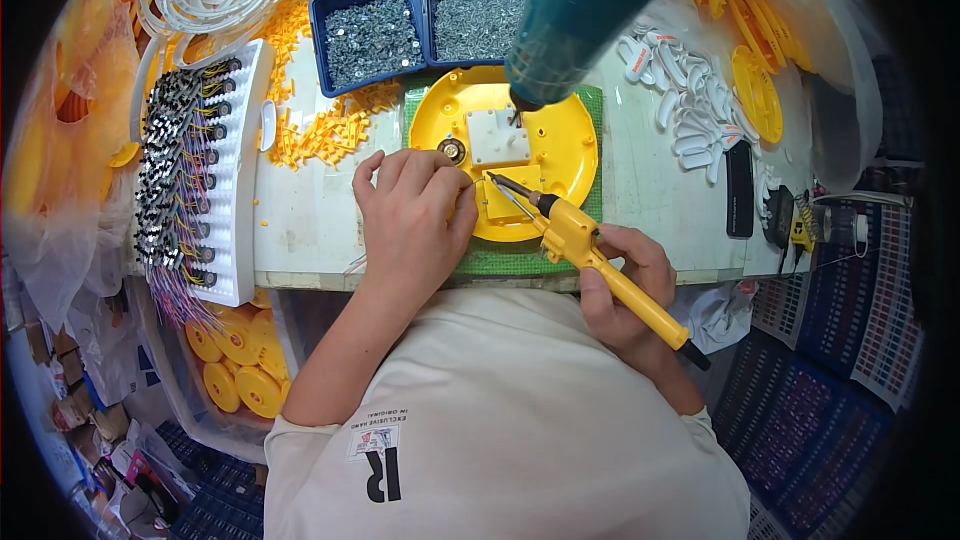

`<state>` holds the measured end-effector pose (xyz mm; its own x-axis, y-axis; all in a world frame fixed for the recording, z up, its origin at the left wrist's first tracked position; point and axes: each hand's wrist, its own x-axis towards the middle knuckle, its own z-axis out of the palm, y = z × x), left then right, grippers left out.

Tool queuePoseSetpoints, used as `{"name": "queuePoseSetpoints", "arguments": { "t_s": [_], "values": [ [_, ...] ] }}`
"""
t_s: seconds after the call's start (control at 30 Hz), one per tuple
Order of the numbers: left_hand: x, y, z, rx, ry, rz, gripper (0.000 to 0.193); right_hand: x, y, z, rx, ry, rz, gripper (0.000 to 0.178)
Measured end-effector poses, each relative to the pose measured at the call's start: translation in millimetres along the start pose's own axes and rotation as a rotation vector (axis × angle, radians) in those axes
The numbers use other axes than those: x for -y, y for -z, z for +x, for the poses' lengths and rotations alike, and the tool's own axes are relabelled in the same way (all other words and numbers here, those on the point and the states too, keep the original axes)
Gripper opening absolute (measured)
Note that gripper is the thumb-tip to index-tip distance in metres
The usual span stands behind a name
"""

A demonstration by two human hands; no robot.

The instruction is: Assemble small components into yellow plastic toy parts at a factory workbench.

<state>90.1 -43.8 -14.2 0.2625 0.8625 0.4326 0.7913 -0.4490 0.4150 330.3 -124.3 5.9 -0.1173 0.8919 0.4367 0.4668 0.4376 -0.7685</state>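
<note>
A round yellow plastic housing (573, 135) lies on a green mat (592, 202) in front of me. Inside it are a white box (498, 136), a small round black speaker-like part (453, 150) and a yellow rectangular cover (520, 178). My right hand (628, 285) grips a yellow soldering gun (572, 233), whose tip and thin feed tube reach over the cover's left end. My left hand (418, 205) rests at the housing's left edge, fingers curled and pressed together close to the tip. What they pinch is hidden.
A teal power screwdriver (570, 30) hangs over the housing's far side. Blue bins (365, 38) of small metal parts stand behind. Loose yellow pieces (335, 135), a white foam tray (240, 180) of wired speakers, white plastic parts (690, 110) and a black bar (739, 190) flank it.
</note>
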Motion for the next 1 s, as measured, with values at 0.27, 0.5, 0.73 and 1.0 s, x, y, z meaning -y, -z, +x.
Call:
{"name": "queuePoseSetpoints", "arguments": {
  "t_s": [0.27, 0.5, 0.73, 1.0],
  "values": [
    [0.3, -0.6, 0.3, 0.006, -0.001, -0.008, 0.012, -3.2, -4.9, 7.0, -0.084, 0.060, -0.036, 0.044],
    [2.6, 2.2, -1.0, 0.030, -0.012, -0.010, 0.016, -1.8, -1.5, 0.9, -0.033, 0.024, -0.019, 0.046],
    [41.0, 54.1, -2.4, -0.039, 0.128, -0.344, 0.018, -0.6, 4.1, -4.0, -0.017, -0.065, 0.026, 0.046],
    [36.0, 59.6, -27.2, 0.148, 0.146, -0.133, 0.020, -4.4, -5.5, 5.4, -0.125, -0.021, -0.034, 0.043]
  ]
}}
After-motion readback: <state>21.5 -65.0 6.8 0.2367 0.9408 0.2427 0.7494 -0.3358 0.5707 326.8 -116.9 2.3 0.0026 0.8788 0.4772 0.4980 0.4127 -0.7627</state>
